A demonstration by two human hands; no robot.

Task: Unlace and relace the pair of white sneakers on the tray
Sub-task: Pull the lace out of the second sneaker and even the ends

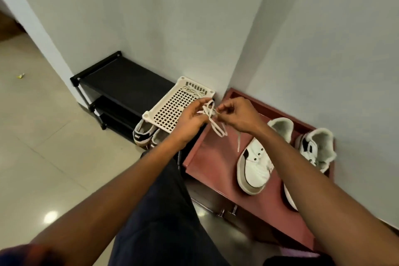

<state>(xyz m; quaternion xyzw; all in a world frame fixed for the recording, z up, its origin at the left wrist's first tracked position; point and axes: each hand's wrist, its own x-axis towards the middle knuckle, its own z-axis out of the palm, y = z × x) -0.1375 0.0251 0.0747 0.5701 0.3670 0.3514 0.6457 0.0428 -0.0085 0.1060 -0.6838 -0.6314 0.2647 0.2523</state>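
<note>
Forearms led to our left hand (pixel 190 117) and right hand (pixel 239 114), both pinching a loose lace (pixel 212 122) over the red tray (pixel 207 164), where the unlaced sneaker (pixel 254 170) and its mate (pixel 313 151) stood. We judged relacing due next: find a tip, thread the lowest eyelets.

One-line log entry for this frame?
left hand: pinches shoelace | right hand: pinches shoelace | white sneakers: on red tray

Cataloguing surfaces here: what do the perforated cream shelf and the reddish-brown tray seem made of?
Perforated cream shelf: likely moulded plastic, matte, from its uniform grid holes. Reddish-brown tray: perhaps painted wood or laminate, satin; smooth flat face, raised rim.
</note>
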